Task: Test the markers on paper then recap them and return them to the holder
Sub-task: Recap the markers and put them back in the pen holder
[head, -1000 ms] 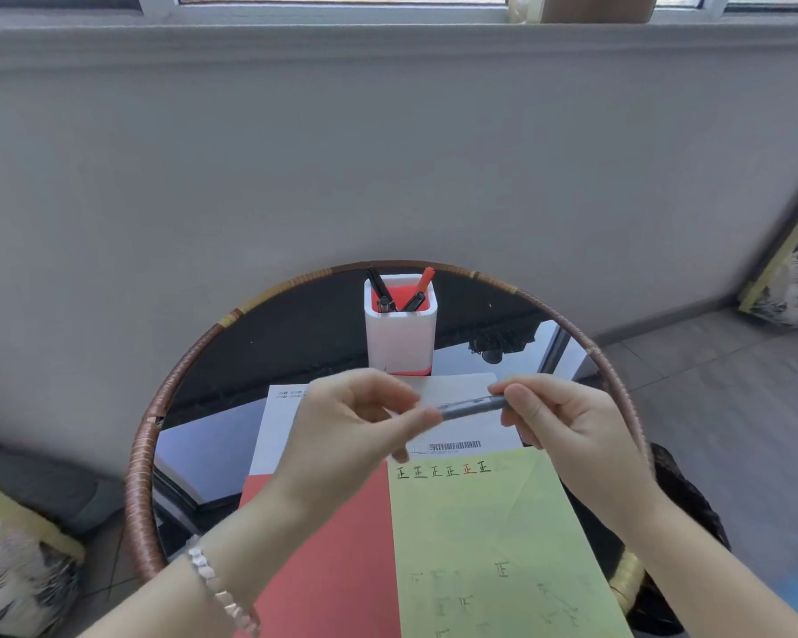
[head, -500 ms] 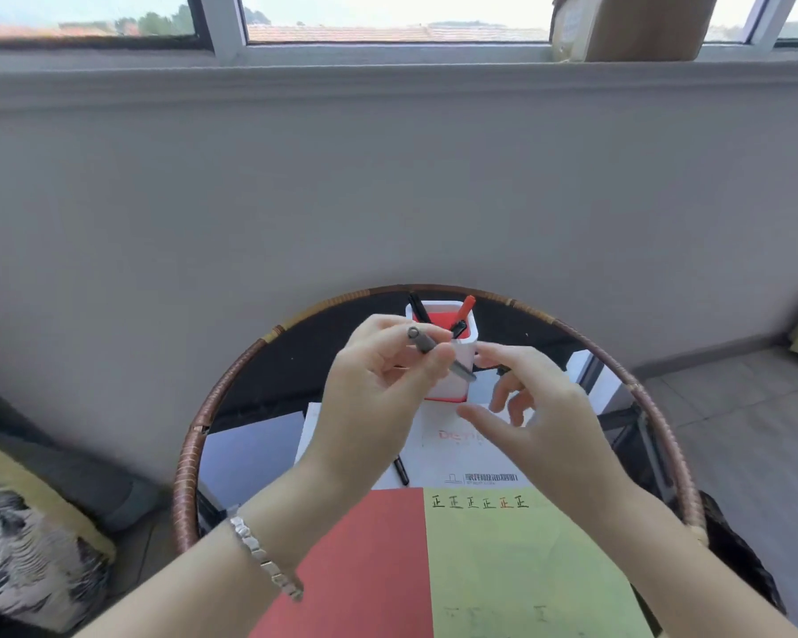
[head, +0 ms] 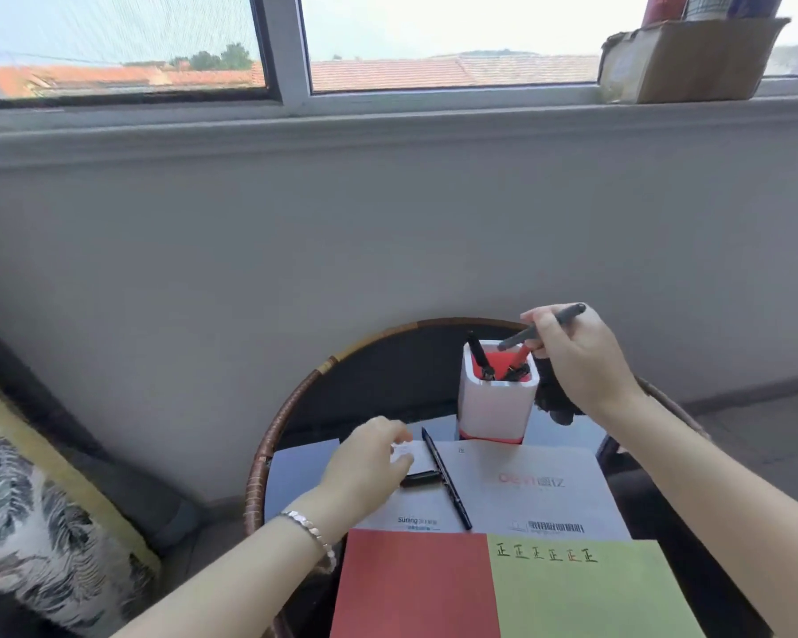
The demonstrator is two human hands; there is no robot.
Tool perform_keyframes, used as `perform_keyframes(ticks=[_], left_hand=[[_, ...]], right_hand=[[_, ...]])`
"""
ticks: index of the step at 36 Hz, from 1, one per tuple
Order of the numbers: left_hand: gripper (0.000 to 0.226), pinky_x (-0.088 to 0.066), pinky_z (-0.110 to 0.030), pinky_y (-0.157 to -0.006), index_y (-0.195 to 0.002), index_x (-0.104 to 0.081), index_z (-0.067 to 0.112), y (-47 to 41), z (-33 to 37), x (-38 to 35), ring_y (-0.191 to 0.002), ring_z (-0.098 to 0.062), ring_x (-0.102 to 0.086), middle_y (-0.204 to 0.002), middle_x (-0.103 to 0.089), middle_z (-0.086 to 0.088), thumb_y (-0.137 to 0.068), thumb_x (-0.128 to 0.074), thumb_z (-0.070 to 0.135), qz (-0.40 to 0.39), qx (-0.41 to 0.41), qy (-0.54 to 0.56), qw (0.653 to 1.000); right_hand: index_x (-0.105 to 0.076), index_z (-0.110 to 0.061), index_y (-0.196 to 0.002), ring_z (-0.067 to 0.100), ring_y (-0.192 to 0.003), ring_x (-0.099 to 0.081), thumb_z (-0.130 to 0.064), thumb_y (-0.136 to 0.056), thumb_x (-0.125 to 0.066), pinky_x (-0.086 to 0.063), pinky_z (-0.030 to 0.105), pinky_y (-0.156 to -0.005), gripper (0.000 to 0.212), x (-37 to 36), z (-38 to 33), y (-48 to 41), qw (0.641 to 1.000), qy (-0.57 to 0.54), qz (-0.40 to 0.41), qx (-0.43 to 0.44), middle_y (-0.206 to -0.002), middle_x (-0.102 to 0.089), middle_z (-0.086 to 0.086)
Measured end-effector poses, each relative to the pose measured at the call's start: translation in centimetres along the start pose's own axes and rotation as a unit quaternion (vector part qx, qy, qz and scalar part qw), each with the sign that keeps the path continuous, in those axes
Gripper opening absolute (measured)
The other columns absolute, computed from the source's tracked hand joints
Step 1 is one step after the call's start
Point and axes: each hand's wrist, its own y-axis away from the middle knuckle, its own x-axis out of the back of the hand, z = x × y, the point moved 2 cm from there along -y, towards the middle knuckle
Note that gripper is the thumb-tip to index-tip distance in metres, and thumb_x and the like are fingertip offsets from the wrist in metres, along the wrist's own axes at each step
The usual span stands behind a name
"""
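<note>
Over the mouth of the white holder (head: 496, 407), gripped in the right hand (head: 577, 361) with fingers and thumb curled round its barrel: the grey marker (head: 542, 326), lower end tilted down toward the opening, just above the rim and apparently not yet inside. Best lowered end first into the free gap beside the standing markers (head: 480, 361), steering clear of their leaning tops. Best released only once well down inside, so as not to tip the holder or bounce back out. Cannot tell from here whether fully capped, so worth a check before letting go. Lower left, inside the counter's woven rim (head: 254, 476) and over the white sheet (head: 526, 499): the left hand (head: 369, 462), fingers loosely curled, tips at a short dark piece (head: 420, 478) — a cap or a marker end, hard to say, and equally hard to say whether pinched or merely touched. Just beside that hand, lying loose and slantwise on the same sheet, a slim black marker (head: 448, 481) — well apart from the right hand, near the holder's base. Nearer the body, side by side, a red sheet (head: 415, 587) and a green sheet (head: 590, 600), with a row of test marks (head: 547, 554) along the green one's top edge.
</note>
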Motion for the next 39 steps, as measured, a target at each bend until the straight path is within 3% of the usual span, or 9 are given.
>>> perform_keyframes(ticks=[3,6,14,17,19,21,26,32,39], left_hand=[[0.032,-0.042,-0.026,-0.092,-0.123,-0.054,0.018,-0.2,-0.6,-1.2,-0.111,-0.012,-0.049,-0.125,-0.052,0.004,-0.092,-0.050,0.022,-0.007,0.023,0.004,1.000],[0.031,-0.044,-0.029,-0.091,-0.122,-0.056,0.017,-0.4,-0.2,-2.0,-0.111,-0.015,-0.049,-0.121,-0.054,0.002,-0.092,-0.049,0.023,-0.022,0.015,-0.010,1.000],[0.022,-0.044,-0.031,-0.080,-0.105,-0.060,0.016,-0.8,0.5,-2.8,-0.104,-0.019,-0.042,-0.109,-0.050,-0.001,-0.094,-0.050,0.031,-0.040,-0.021,-0.089,0.995],[0.020,-0.039,-0.027,-0.070,-0.097,-0.058,0.013,-0.4,0.3,-2.7,-0.098,-0.017,-0.044,-0.101,-0.052,0.002,-0.094,-0.048,0.030,0.000,-0.026,-0.066,0.997],[0.017,-0.038,-0.026,-0.068,-0.093,-0.058,0.015,0.2,0.0,-2.3,-0.091,-0.013,-0.046,-0.090,-0.053,0.007,-0.095,-0.047,0.027,0.040,-0.013,-0.005,0.999],[0.014,-0.041,-0.024,-0.069,-0.092,-0.058,0.019,0.8,-0.3,-1.8,-0.085,-0.009,-0.051,-0.087,-0.056,0.010,-0.095,-0.047,0.026,0.064,0.008,0.073,0.995],[0.013,-0.043,-0.018,-0.066,-0.087,-0.055,0.026,1.9,-0.7,-0.1,-0.082,-0.009,-0.058,-0.085,-0.061,0.009,-0.095,-0.047,0.020,0.104,0.065,0.233,0.965],[0.016,-0.043,-0.020,-0.067,-0.088,-0.055,0.028,3.2,-0.6,1.5,-0.081,-0.009,-0.056,-0.088,-0.062,0.007,-0.093,-0.051,0.013,0.132,0.093,0.312,0.936],[0.013,-0.045,-0.017,-0.061,-0.092,-0.058,0.021,4.6,0.3,2.4,-0.073,-0.006,-0.058,-0.085,-0.064,0.002,-0.094,-0.049,0.012,0.133,0.105,0.373,0.912]], right_hand=[[-0.059,-0.010,-0.103,0.015,-0.080,-0.053,-0.016,-0.094,-0.044,-0.037,0.006,-0.063,0.019,-1.3,1.1,-0.8,0.996,0.088,-0.013,0.000,-0.093,-0.059,0.007],[-0.048,-0.007,-0.119,0.019,-0.076,-0.056,-0.010,-0.091,-0.051,-0.042,0.021,-0.068,0.028,-2.2,2.1,-0.7,0.989,0.141,-0.009,0.033,-0.087,-0.061,0.006],[-0.055,-0.010,-0.119,0.029,-0.114,-0.042,-0.020,-0.088,-0.056,-0.036,0.039,-0.095,0.032,-2.7,3.5,1.4,0.968,0.245,0.033,0.049,-0.109,-0.061,0.008],[-0.060,-0.009,-0.106,0.027,-0.101,-0.050,-0.019,-0.084,-0.052,-0.038,0.034,-0.091,0.025,-2.4,2.3,4.4,0.953,0.239,0.073,0.173,-0.102,-0.061,0.007],[-0.062,-0.009,-0.092,0.024,-0.081,-0.055,-0.011,-0.081,-0.054,-0.051,0.034,-0.074,0.013,-3.0,2.2,6.3,0.941,0.250,0.023,0.225,-0.085,-0.062,0.004],[-0.061,-0.011,-0.096,0.020,-0.075,-0.058,-0.010,-0.084,-0.054,-0.051,0.032,-0.063,0.015,-4.3,2.1,7.8,0.945,0.261,-0.091,0.174,-0.085,-0.062,0.001],[-0.039,-0.018,-0.129,0.022,-0.109,-0.052,-0.026,-0.092,-0.046,-0.040,0.030,-0.083,0.039,-8.9,3.7,9.4,0.929,0.278,-0.243,-0.022,-0.121,-0.053,0.002],[-0.039,-0.007,-0.125,0.033,-0.108,-0.051,-0.009,-0.090,-0.040,-0.041,0.035,-0.078,0.035,-12.6,4.3,8.7,0.906,0.342,-0.239,-0.078,-0.122,-0.052,0.015],[-0.050,-0.013,-0.112,0.018,-0.076,-0.049,-0.006,-0.089,-0.038,-0.041,0.033,-0.064,0.027,-8.4,2.5,8.1,0.976,0.159,-0.141,-0.057,-0.090,-0.051,0.001]])
